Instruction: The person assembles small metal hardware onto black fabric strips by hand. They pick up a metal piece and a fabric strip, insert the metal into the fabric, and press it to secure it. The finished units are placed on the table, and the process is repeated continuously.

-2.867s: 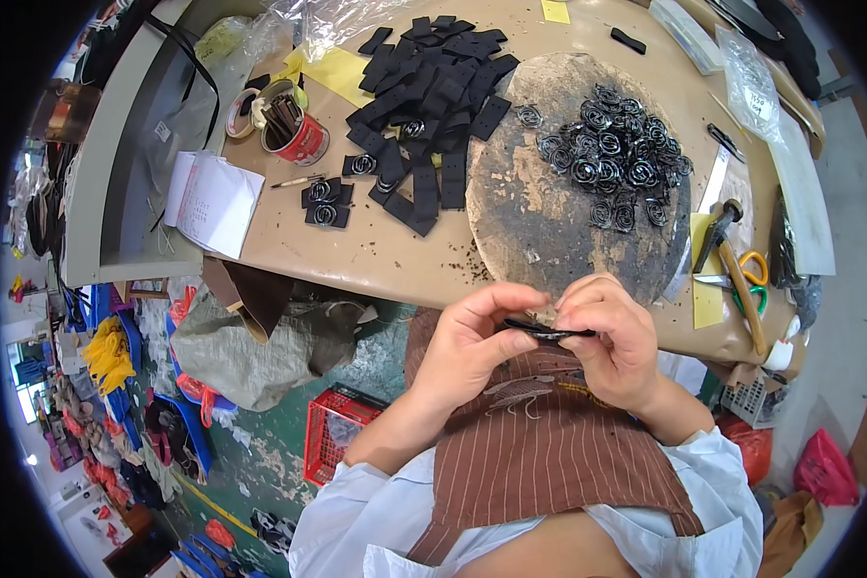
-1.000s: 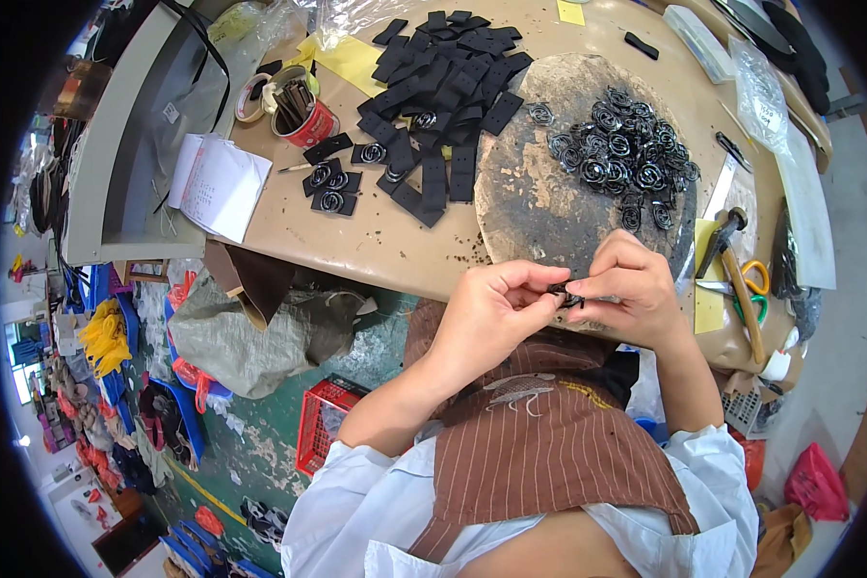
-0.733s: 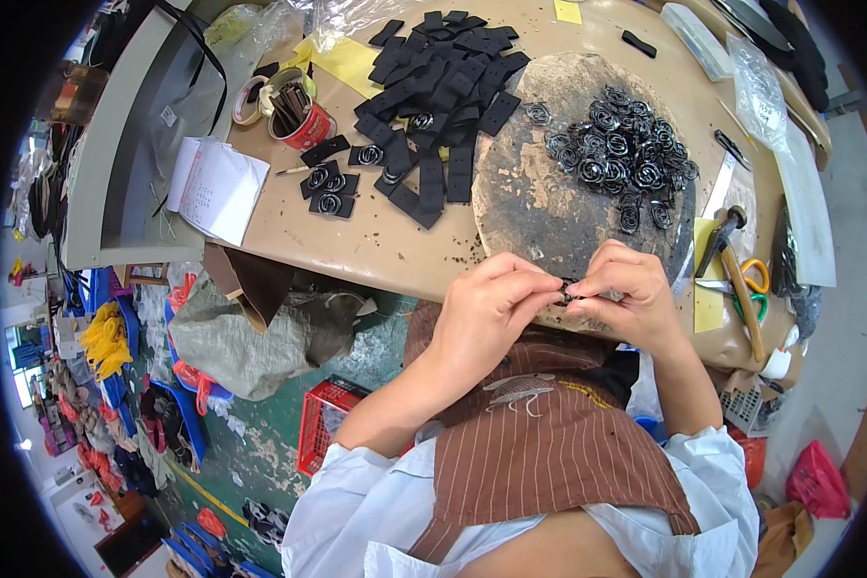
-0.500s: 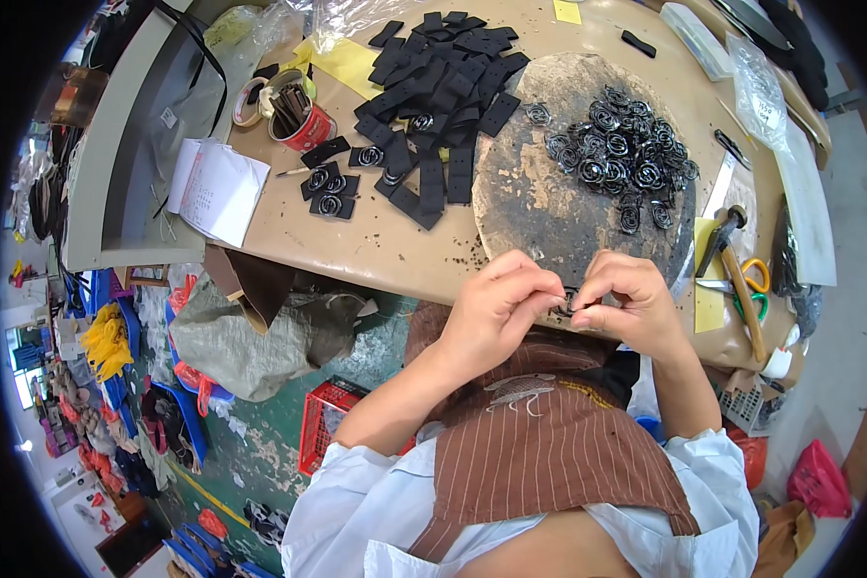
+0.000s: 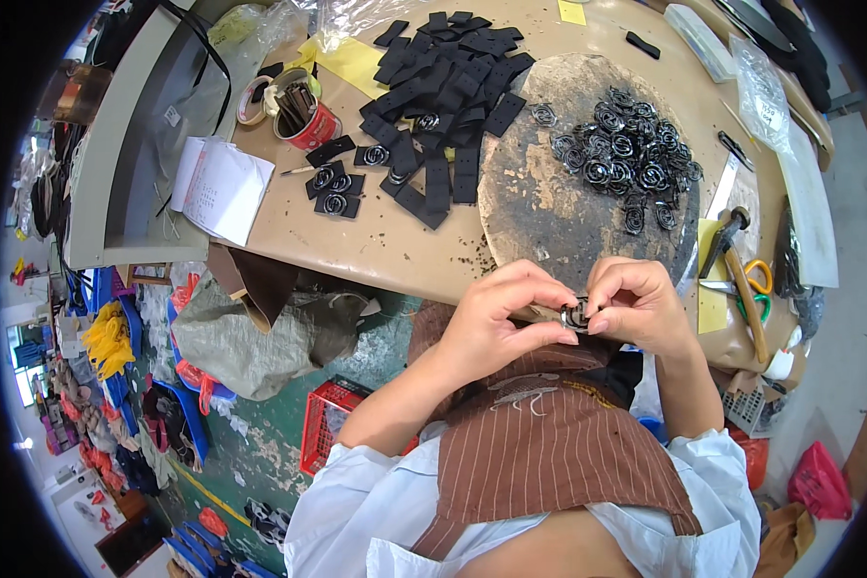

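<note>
Between the fingertips of my left hand (image 5: 509, 316) and my right hand (image 5: 640, 306) is a small shiny black swirl-shaped ornament (image 5: 575, 315), pinched from both sides. It is held at the table's front edge, above my brown striped apron (image 5: 559, 453). Fingertips cover parts of it. Just beyond my hands lies a worn round board (image 5: 520, 207), bearing a heap of similar black swirl ornaments (image 5: 636, 159). To the left is a pile of flat black strips (image 5: 453, 77). Several black pieces with swirls on them (image 5: 334, 203) lie beside that pile.
A hammer (image 5: 745, 299) and scissors with orange and green handles (image 5: 763, 279) lie right of the board. At left are a red tin of thin sticks (image 5: 320, 129), a tape roll (image 5: 249, 104) and a paper pad (image 5: 223, 191). A red crate (image 5: 320, 429) stands below the table.
My hands have come slightly lower and nearer to me. The swirl ornament has turned and shows more between my fingertips, with my left thumb and forefinger wider apart around it.
</note>
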Action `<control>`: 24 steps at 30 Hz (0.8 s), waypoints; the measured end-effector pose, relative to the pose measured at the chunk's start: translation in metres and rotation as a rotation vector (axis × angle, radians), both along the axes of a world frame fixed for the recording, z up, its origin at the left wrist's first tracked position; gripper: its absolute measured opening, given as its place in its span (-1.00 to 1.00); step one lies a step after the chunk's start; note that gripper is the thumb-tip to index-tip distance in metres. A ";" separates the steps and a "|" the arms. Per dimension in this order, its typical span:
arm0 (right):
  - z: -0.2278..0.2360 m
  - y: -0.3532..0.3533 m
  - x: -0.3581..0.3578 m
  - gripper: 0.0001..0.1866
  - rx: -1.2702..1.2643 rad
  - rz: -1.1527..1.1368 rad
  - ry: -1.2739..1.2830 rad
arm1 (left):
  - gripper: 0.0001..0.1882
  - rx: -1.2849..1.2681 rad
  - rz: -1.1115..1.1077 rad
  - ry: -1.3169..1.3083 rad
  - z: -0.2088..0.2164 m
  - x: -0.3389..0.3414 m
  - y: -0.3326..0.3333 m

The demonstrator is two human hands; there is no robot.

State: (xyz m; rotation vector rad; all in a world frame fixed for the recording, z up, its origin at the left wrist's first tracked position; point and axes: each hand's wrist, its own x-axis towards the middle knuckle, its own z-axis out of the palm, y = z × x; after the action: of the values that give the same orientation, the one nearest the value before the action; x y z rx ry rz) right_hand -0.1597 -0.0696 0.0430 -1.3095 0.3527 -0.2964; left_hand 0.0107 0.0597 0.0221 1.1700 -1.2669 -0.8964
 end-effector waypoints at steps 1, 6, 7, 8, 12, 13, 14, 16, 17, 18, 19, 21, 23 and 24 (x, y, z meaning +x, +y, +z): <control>-0.001 0.000 0.000 -0.89 -0.027 0.006 0.006 | -0.72 0.059 0.007 0.141 -0.002 -0.004 0.002; -0.004 0.005 0.000 -0.89 -0.071 -0.004 0.006 | -0.85 0.159 0.056 0.428 -0.007 -0.014 0.006; -0.005 0.005 0.000 -0.86 -0.104 -0.016 0.012 | -0.86 0.156 0.082 0.436 -0.009 -0.016 0.006; -0.007 0.006 -0.001 -0.84 -0.137 -0.027 0.017 | -0.88 0.153 0.107 0.445 -0.011 -0.018 0.005; 0.000 0.017 0.015 -0.67 -0.605 -0.270 -0.023 | -0.89 0.187 0.186 0.743 -0.024 -0.024 0.001; -0.002 0.017 0.016 -0.62 -0.659 -0.270 -0.075 | -0.89 0.218 0.170 0.825 -0.024 -0.024 -0.002; -0.008 0.017 0.017 -0.58 -0.711 -0.270 -0.128 | -0.89 0.250 0.155 0.907 -0.023 -0.022 -0.005; -0.016 0.016 0.014 -0.57 -0.746 -0.282 -0.185 | -0.87 0.305 0.109 0.755 -0.016 -0.012 -0.010; -0.016 0.016 0.011 -0.59 -0.650 -0.328 -0.159 | -0.86 0.332 0.089 0.678 -0.013 -0.006 -0.013; -0.017 0.017 0.008 -0.61 -0.554 -0.372 -0.132 | -0.83 0.189 0.218 0.532 -0.013 0.002 -0.019; -0.016 0.016 0.005 -0.62 -0.459 -0.423 -0.102 | -0.75 0.209 0.451 0.122 -0.024 0.020 -0.026; -0.022 0.013 -0.001 -0.68 -0.338 -0.450 -0.140 | -0.63 0.245 0.743 -0.552 -0.011 0.052 -0.039; -0.022 0.013 -0.004 -0.69 -0.252 -0.428 -0.157 | -0.63 0.342 0.829 -0.839 -0.026 0.075 -0.040; -0.021 0.013 -0.005 -0.70 -0.262 -0.409 -0.147 | -0.64 0.362 0.768 -0.853 -0.027 0.084 -0.038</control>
State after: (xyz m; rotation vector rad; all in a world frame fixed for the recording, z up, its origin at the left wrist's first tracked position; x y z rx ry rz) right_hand -0.1643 -0.0561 0.0216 -1.4556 0.4669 -0.8008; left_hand 0.0942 0.0213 -0.0047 2.2621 -1.1288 -0.0068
